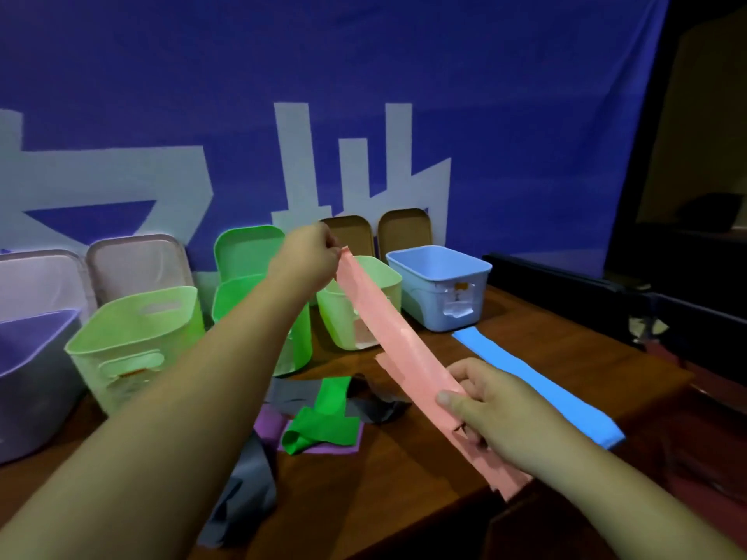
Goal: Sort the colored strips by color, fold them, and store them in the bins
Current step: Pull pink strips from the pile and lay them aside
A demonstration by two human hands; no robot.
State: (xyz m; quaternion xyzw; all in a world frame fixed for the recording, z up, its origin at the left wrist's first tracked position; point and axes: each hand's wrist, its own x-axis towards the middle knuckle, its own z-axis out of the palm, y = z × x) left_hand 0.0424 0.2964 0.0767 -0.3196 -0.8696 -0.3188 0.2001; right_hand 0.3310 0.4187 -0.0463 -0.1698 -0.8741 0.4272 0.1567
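Note:
A long pink strip (388,329) is stretched in the air above the wooden table (404,470). My left hand (311,256) pinches its far end in front of the bins. My right hand (493,410) grips it near the close end, and a short tail hangs past that hand. A blue strip (537,390) lies flat on the table to the right. A green strip (323,422), a purple strip (269,424) and grey strips (246,491) lie in a heap below the pink one.
A row of bins stands along the back: a purple bin (28,381) at far left, a light green bin (133,341), a bright green bin (242,301), a pale green bin (388,280), a light blue bin (440,293). Lids lean on the blue backdrop.

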